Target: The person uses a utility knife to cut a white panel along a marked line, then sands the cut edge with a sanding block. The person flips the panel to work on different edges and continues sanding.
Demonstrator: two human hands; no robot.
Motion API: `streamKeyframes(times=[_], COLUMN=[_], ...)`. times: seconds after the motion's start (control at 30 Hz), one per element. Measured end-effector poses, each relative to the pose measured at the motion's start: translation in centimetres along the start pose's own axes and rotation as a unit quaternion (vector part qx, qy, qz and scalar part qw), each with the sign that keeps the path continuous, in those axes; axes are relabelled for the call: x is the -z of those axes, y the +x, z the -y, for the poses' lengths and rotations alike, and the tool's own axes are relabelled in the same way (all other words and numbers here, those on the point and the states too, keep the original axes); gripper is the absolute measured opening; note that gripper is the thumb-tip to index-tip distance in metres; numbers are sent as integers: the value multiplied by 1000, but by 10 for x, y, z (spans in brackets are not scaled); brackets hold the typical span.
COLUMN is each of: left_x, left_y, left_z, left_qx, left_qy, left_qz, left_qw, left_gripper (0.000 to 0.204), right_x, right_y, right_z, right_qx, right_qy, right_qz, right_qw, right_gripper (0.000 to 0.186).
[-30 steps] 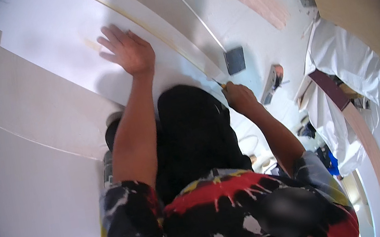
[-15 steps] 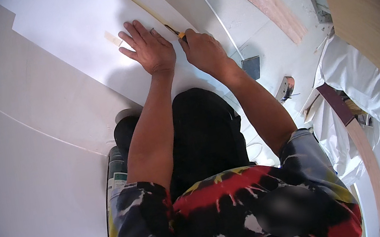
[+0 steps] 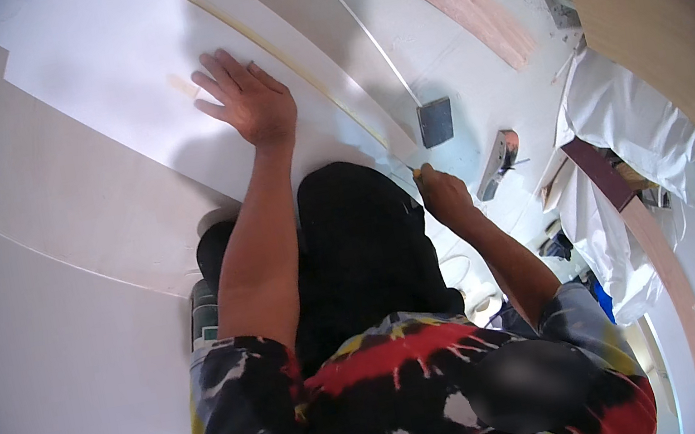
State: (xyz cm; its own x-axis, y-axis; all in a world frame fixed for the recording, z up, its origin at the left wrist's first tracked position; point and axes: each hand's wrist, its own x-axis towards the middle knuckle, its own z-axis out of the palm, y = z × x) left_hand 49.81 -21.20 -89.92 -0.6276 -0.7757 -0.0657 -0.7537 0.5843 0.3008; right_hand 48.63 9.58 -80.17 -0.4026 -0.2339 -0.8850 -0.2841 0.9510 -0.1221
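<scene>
Right hand [image 3: 445,194], closed round a yellow-handled tool [image 3: 417,174] (likely a cutter, blade hard to make out), is back by the dark knee [image 3: 359,233], down from beside left hand [image 3: 261,112] half a second ago; a pass along the yellowish strip [image 3: 263,44] seems done. Left stays spread flat, gripping nothing, on white sheet [image 3: 88,40] over floor [image 3: 483,93].

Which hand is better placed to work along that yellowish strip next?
Probably the right hand: it grips the yellow-handled tool near one end of the yellowish strip. The left hand is spread on the white sheet, holding no tool.
</scene>
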Motion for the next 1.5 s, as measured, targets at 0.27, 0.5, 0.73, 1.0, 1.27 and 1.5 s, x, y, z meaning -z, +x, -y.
streamKeyframes(times=[0.27,0.5,0.73,1.0,1.27,1.5], left_x=[2,1,-2,-4,-6,-8], left_y=[-10,-3,-3,-6,-6,-7], left_z=[0,-2,0,2,0,5], left_qx=[-4,-1,6,15,29,28], left_qy=[-2,-4,-3,-4,-22,-17], left_qz=[8,-6,1,24,41,35], left_qw=[1000,1000,1000,1000,998,999], left_gripper=[53,52,53,56,57,57], right_x=[34,-16,-4,26,25,81], right_y=[26,53,64,82,77,44], right_z=[52,83,80,61,65,87], right_qx=[91,73,53,105,161,152], right_qy=[196,215,254,129,86,199], right_qz=[-223,-343,-253,-152,-143,-32], right_qw=[951,912,932,974,973,968], right_gripper=[21,27,22,21,21,28])
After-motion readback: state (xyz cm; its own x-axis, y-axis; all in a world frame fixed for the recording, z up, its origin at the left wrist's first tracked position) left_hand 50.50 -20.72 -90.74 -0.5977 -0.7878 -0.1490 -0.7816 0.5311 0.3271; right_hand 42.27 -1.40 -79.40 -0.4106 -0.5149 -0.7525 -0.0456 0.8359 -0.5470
